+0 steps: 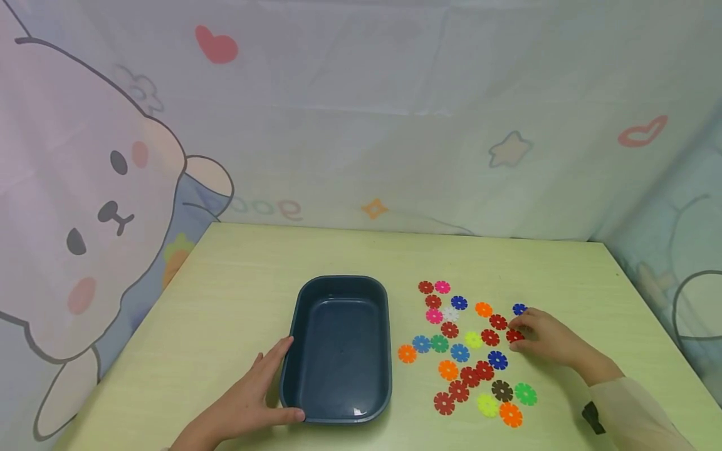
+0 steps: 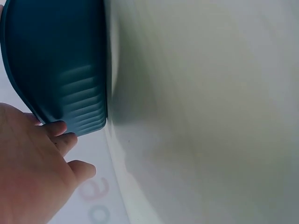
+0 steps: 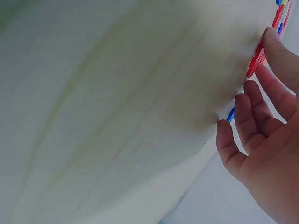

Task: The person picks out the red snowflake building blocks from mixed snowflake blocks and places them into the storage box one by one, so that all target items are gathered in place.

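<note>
A dark blue rectangular tray [image 1: 341,357] stands on the table. My left hand [image 1: 242,401] rests against its near left corner, fingers along the left side and thumb at the near rim. In the left wrist view the hand [image 2: 35,163] touches the tray's ribbed outer wall [image 2: 79,98]. To the right, my right hand [image 1: 549,338] pinches a red notched plastic disc [image 1: 514,336] by its edges, between thumb and index finger, at table level. The right wrist view shows the red disc [image 3: 254,60] between those fingertips. A blue disc [image 1: 519,309] lies beside the fingers.
Several more notched discs lie flat between the tray and my right hand, among them an orange disc [image 1: 511,414], a green disc [image 1: 526,394] and a white disc [image 1: 450,314]. A printed cloth [image 1: 361,125] hangs behind the table [image 1: 242,282].
</note>
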`<move>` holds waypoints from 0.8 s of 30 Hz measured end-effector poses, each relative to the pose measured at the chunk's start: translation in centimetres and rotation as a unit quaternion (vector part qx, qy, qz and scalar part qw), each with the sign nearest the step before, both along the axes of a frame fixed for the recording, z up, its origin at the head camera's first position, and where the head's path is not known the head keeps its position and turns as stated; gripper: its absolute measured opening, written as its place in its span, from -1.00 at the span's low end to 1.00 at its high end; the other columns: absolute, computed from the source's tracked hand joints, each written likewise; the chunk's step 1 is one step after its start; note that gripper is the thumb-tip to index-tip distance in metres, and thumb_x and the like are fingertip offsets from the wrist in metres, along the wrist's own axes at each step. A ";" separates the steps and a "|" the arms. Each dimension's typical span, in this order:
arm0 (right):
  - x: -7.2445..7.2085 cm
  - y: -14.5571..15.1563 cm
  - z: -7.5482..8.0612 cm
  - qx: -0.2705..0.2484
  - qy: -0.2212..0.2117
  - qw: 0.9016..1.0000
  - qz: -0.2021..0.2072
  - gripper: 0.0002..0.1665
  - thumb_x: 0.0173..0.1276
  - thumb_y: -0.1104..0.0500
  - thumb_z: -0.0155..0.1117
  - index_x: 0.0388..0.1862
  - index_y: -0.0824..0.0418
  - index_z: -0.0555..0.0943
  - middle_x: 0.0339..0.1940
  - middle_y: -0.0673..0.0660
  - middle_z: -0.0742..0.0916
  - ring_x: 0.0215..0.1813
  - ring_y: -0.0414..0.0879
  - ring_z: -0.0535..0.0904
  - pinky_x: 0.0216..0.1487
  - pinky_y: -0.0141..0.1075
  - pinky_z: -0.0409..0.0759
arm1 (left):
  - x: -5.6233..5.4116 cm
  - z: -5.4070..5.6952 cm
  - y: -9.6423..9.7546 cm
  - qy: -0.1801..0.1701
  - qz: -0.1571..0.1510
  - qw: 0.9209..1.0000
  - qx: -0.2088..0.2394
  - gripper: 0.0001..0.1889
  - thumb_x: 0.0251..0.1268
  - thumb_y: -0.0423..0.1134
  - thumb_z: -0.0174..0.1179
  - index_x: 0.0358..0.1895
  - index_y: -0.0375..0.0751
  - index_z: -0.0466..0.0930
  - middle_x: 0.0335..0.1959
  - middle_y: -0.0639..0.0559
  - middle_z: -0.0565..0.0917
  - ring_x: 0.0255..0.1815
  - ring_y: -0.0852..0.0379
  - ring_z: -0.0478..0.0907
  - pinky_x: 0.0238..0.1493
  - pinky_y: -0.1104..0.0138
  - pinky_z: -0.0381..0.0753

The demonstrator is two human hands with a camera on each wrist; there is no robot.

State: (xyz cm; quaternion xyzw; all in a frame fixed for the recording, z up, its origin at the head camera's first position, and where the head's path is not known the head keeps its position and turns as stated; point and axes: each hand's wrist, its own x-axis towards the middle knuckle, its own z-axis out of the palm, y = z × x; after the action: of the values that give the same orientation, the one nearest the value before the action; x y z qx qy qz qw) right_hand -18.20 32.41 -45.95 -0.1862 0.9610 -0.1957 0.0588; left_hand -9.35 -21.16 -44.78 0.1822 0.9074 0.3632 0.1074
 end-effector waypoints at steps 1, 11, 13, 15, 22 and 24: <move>0.0 0.0 0.0 -0.003 0.000 1.000 0.003 -0.60 0.13 0.06 0.47 -0.15 0.29 0.64 -0.22 0.05 0.61 -0.17 -0.04 0.50 -0.03 -0.02 0.56 | 0.0 0.0 0.0 -0.004 -0.002 1.000 0.004 0.19 -0.05 0.19 0.42 0.56 -0.10 -0.16 0.55 -0.13 0.04 0.52 -0.16 0.01 0.42 -0.24 -0.22; -0.4 0.2 0.0 -0.022 -0.023 0.999 -0.003 -0.65 0.11 0.08 0.49 -0.23 0.26 0.61 -0.26 0.04 0.60 -0.19 -0.05 0.49 -0.08 -0.10 0.57 | -0.1 0.0 -0.2 -0.029 -0.008 0.999 0.028 0.18 0.00 0.10 0.43 0.56 -0.11 -0.21 0.56 -0.15 -0.03 0.53 -0.25 -0.09 0.39 -0.29 -0.27; -0.5 0.2 0.0 -0.026 -0.031 0.999 -0.004 -0.65 0.11 0.09 0.49 -0.24 0.27 0.59 -0.27 0.05 0.60 -0.20 -0.06 0.48 -0.10 -0.14 0.57 | -0.2 0.0 -0.2 -0.033 -0.008 0.999 0.031 0.18 0.00 0.09 0.43 0.56 -0.10 -0.21 0.56 -0.15 -0.04 0.53 -0.27 -0.12 0.39 -0.29 -0.27; -0.6 0.3 -0.1 -0.031 -0.040 0.999 -0.007 -0.65 0.11 0.10 0.49 -0.25 0.26 0.58 -0.28 0.04 0.59 -0.21 -0.07 0.46 -0.12 -0.18 0.56 | -0.2 0.0 -0.1 -0.036 -0.007 0.999 0.031 0.18 0.00 0.09 0.43 0.56 -0.10 -0.22 0.56 -0.15 -0.04 0.54 -0.27 -0.13 0.39 -0.29 -0.28; -0.7 0.4 -0.2 -0.049 -0.066 0.996 -0.014 -0.65 0.12 0.11 0.48 -0.26 0.22 0.52 -0.34 0.01 0.54 -0.26 -0.10 0.40 -0.25 -0.35 0.47 | -0.1 0.2 -0.1 -0.048 -0.004 0.998 0.030 0.17 0.01 0.10 0.43 0.56 -0.07 -0.23 0.57 -0.15 -0.07 0.54 -0.29 -0.17 0.39 -0.30 -0.29; -0.7 0.3 -0.3 -0.054 -0.070 0.996 -0.017 -0.66 0.13 0.12 0.48 -0.26 0.20 0.51 -0.37 0.00 0.53 -0.28 -0.10 0.38 -0.29 -0.37 0.44 | -0.2 0.2 -0.1 -0.051 -0.003 0.998 0.029 0.17 0.02 0.10 0.42 0.57 -0.06 -0.23 0.57 -0.15 -0.07 0.54 -0.30 -0.18 0.38 -0.31 -0.29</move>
State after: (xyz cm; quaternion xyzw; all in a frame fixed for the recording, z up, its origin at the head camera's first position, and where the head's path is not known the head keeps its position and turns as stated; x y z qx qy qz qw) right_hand -18.85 32.74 -46.21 -0.1586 0.9454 -0.2614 0.1128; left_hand -9.56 -21.24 -44.60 0.1688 0.8893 0.3978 0.1495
